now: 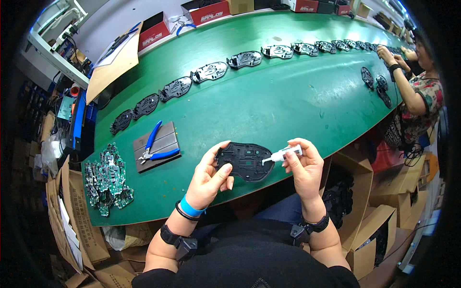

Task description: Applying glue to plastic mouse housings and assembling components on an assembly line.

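Observation:
My left hand (212,174) grips a black plastic mouse base shell (246,162) by its left end, thumb on top, above the table's near edge. Pinched in my right hand (305,165) is a small white squeeze bottle (287,153) with a thin bent nozzle. Its tip is at the shell's right end; whether it touches cannot be told. Left of my hands, blue-handled cutters (156,144) lie on a dark grooved block (165,137). A heap of green circuit boards (109,180) is beside them at the table's left edge.
A long curved row of black mouse shells (209,72) runs across the green table (288,110). At the right, a co-worker (418,96) works near loose shells (382,91). Cardboard boxes (374,230) stand below the table edge. Red boxes (153,33) line the back.

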